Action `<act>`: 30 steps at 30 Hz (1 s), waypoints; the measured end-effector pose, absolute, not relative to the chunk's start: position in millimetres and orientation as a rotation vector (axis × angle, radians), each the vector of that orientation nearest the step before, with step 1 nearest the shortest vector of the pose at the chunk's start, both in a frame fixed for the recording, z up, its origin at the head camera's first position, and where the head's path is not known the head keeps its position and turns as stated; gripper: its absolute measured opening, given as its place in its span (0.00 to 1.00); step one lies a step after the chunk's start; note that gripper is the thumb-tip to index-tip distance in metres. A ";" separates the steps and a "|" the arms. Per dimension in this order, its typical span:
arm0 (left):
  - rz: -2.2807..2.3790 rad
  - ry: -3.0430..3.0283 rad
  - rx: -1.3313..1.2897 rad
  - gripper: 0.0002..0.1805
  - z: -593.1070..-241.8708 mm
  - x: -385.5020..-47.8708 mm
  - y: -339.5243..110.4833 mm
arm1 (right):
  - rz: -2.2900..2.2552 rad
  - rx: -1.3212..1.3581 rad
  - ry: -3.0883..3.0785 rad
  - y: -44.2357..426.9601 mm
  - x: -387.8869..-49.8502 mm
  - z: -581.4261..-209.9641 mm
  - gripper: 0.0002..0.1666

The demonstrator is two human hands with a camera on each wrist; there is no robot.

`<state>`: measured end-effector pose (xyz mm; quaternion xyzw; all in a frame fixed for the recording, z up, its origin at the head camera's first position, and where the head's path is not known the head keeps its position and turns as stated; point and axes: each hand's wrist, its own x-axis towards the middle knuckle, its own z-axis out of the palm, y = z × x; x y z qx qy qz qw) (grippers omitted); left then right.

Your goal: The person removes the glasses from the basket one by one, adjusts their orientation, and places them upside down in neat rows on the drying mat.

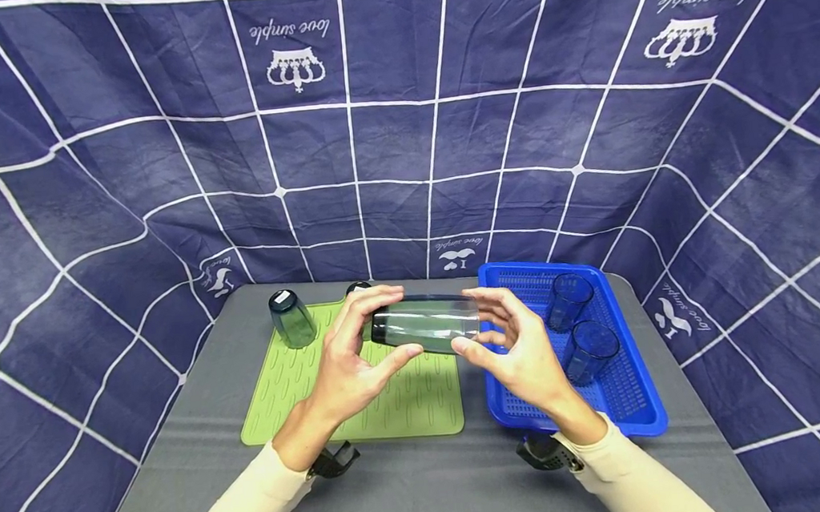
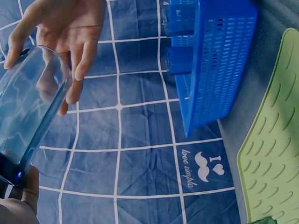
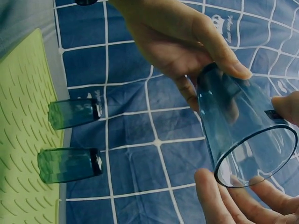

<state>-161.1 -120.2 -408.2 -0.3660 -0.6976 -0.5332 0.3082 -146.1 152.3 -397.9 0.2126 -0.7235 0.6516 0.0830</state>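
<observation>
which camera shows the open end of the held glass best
The right wrist view: the held glass turns its open end toward the camera, a clear oval. The head view shows it side-on, by the right hand. The left wrist view shows it at the glass's far end, angled away.

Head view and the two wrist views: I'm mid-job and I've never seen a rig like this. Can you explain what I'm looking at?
There is no machine here: these are a person's bare hands. The head view comes from a camera worn on the head, looking forward and down. Each wrist view comes from a camera on that wrist, watching that hand's work.

The left hand grips the base of a clear, tinted glass, and the right hand holds its mouth end, so it lies sideways in the air.

On the grey table are a green mat with two upturned glasses, and a blue basket holding two more glasses.
</observation>
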 end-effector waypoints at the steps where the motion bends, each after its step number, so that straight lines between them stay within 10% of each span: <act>1: -1.417 -1.838 -0.969 0.41 -407.5 -161.3 -120.1 | 1.952 0.637 -2.159 152.5 -146.1 -398.0 0.40; 30: -1.572 -1.728 -1.007 0.47 -398.4 -156.2 -119.8 | 2.121 0.730 -2.164 150.6 -142.7 -402.4 0.42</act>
